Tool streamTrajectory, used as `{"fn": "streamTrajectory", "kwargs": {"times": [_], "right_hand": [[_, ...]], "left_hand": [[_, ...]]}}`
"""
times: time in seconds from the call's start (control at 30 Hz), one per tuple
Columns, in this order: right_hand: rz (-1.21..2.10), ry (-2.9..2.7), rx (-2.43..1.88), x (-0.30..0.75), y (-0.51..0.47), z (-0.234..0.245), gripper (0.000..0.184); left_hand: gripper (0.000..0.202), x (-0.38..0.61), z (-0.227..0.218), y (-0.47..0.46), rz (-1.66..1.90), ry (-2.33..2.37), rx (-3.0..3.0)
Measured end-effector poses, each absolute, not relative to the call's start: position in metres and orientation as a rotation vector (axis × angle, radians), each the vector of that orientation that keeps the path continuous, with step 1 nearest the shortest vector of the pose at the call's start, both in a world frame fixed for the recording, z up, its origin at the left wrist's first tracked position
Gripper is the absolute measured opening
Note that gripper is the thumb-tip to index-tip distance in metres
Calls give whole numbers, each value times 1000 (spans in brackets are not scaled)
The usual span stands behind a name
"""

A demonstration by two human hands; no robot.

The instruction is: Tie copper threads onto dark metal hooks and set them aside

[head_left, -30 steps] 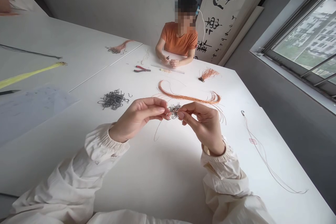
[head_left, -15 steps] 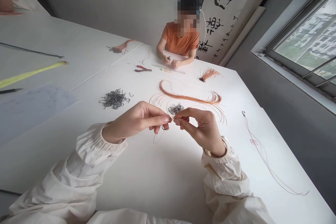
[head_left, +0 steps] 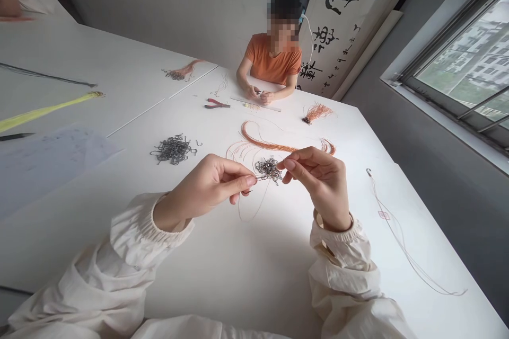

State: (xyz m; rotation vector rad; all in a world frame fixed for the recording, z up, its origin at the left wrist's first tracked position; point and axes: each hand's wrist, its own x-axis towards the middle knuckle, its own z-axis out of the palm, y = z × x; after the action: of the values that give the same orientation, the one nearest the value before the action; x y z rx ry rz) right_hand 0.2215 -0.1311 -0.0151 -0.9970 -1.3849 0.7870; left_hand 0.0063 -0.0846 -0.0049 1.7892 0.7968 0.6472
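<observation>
My left hand pinches a dark fish hook between thumb and forefinger, its shank end pointing right past the fingertips. From the hook a thin fishing line hangs in a loop below the hand, then rises toward my right hand. The right thumb and forefinger are closed on the line, though the contact itself is too fine to see clearly. Just behind the fingertips lies a small pile of hooks on the white table. A bundle of orange line curves behind it, partly covered by my right hand.
A bigger hook pile lies left. Red-handled pliers, a tied orange bundle and another person are across the table. A hook with long line lies right; yellow strands and paper lie left.
My right hand has moved right and slightly up, away from the left fingertips. The hook's end now shows between the hands, and the line loop has widened.
</observation>
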Motion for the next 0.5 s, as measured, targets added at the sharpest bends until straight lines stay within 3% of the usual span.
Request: {"fn": "streamTrajectory", "kwargs": {"times": [0.3,0.5], "right_hand": [[571,-1459,-1068,217,-134,-16,7],[675,-1642,-1086,209,-136,-21,8]], "left_hand": [[25,6,-4,-86,634,852,1816],[25,7,-4,-89,590,881,1839]]}}
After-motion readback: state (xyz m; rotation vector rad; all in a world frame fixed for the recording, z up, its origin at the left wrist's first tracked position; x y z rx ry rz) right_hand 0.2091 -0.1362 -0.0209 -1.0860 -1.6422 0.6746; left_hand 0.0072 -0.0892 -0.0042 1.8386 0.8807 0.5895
